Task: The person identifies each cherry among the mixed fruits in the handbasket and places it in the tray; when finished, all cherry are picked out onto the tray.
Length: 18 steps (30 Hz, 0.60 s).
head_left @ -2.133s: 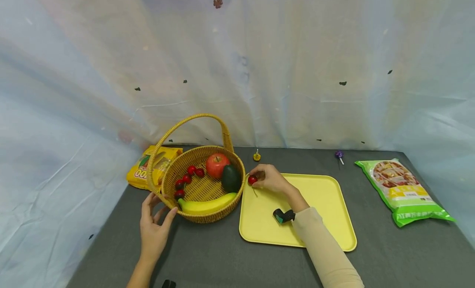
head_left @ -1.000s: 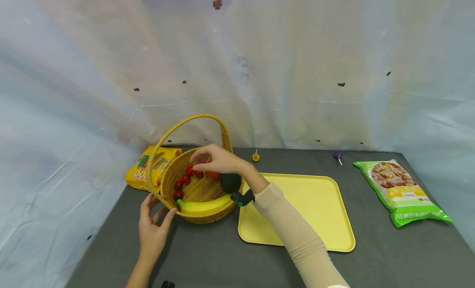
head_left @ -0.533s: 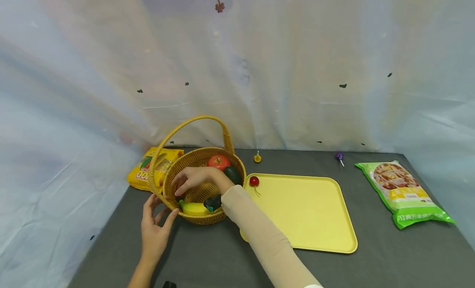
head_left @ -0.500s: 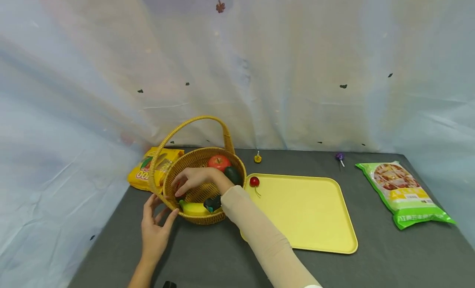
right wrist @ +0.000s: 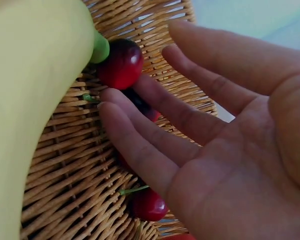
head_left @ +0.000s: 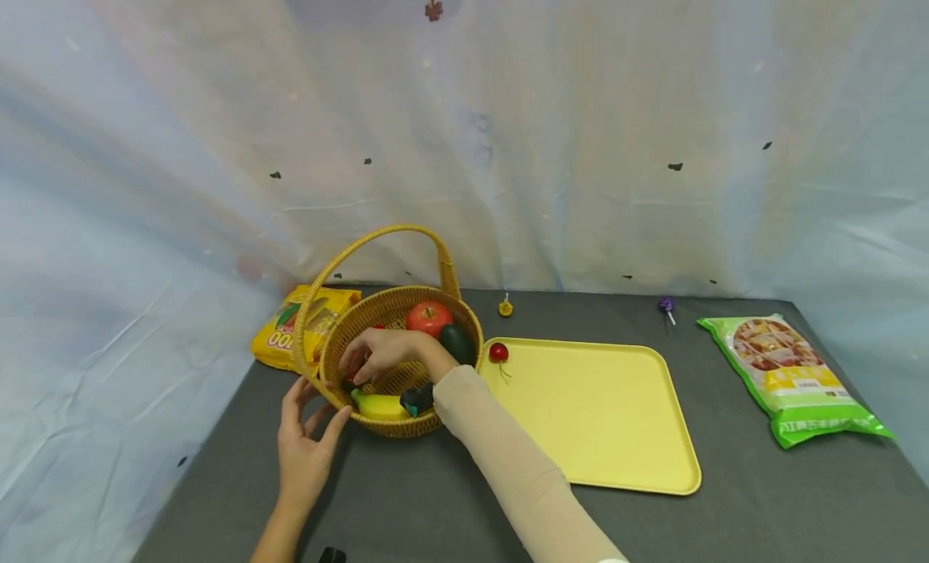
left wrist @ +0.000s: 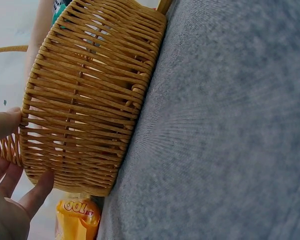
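Observation:
A yellow wicker basket point(head_left: 406, 428) with a tall handle holds a banana point(head_left: 381, 407), a red apple point(head_left: 429, 317), a dark green avocado point(head_left: 457, 344) and several cherries. My left hand point(head_left: 305, 450) holds the near left rim, thumb and fingers spread around the handle's foot. Inside the basket, my right hand point(head_left: 385, 353) reaches over the cherries and hides most of them in the head view. The right wrist view shows its fingers extended beside a dark red cherry point(right wrist: 122, 64) near the banana's tip, thumb held apart. Another cherry point(right wrist: 149, 205) lies below the fingers.
A yellow tray point(head_left: 595, 418) lies right of the basket, with one stemmed cherry point(head_left: 498, 352) in its far left corner. Behind the basket sits a yellow snack bag point(head_left: 279, 337). Yellow point(head_left: 505, 307) and purple point(head_left: 666, 305) lollipops lie farther back; a green food bag point(head_left: 791, 377) is at right.
My right hand let go of the cherry on the tray, moved left over the basket and down among the cherries there. Lately its fingers have shifted slightly. My left hand stayed on the rim.

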### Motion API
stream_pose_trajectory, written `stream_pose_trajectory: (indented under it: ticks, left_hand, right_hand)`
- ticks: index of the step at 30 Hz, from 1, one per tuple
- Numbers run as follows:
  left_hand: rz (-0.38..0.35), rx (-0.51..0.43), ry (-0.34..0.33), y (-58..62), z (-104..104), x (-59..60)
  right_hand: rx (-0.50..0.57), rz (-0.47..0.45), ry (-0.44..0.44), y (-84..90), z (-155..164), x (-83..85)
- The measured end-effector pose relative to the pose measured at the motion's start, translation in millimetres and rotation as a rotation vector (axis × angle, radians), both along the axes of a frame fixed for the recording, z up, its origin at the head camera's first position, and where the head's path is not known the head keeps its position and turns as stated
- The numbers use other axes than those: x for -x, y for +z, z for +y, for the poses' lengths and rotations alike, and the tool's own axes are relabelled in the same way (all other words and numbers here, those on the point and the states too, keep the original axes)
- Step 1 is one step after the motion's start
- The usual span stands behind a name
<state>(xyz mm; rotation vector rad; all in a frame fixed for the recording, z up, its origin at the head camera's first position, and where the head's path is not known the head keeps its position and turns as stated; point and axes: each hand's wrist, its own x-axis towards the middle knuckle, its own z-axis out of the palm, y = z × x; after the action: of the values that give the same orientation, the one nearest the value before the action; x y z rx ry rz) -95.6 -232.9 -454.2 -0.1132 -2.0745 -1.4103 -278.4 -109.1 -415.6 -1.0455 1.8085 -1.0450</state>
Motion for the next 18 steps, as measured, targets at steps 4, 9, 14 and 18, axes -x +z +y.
stream_pose_trajectory:
  ticks: [4, 9, 14, 18]
  left_hand:
    - [-0.005, -0.004, -0.002, 1.3, 0.1, -0.7]
    - [0.007, 0.0, -0.015, 6.5, 2.3, -2.2]
    - [0.007, 0.006, -0.016, 8.7, 3.1, -3.0]
    - [-0.004, 0.004, -0.01, 8.8, 3.5, -3.3]
  right_hand:
    - [0.003, 0.004, 0.011, 0.0, -1.1, -0.8]
    - [0.012, -0.037, 0.023, -0.4, -2.1, -2.2]
    - [0.005, -0.032, 0.029, -1.1, -3.1, -1.7]
    - [-0.028, 0.017, 0.084, -1.5, -4.0, -1.4]
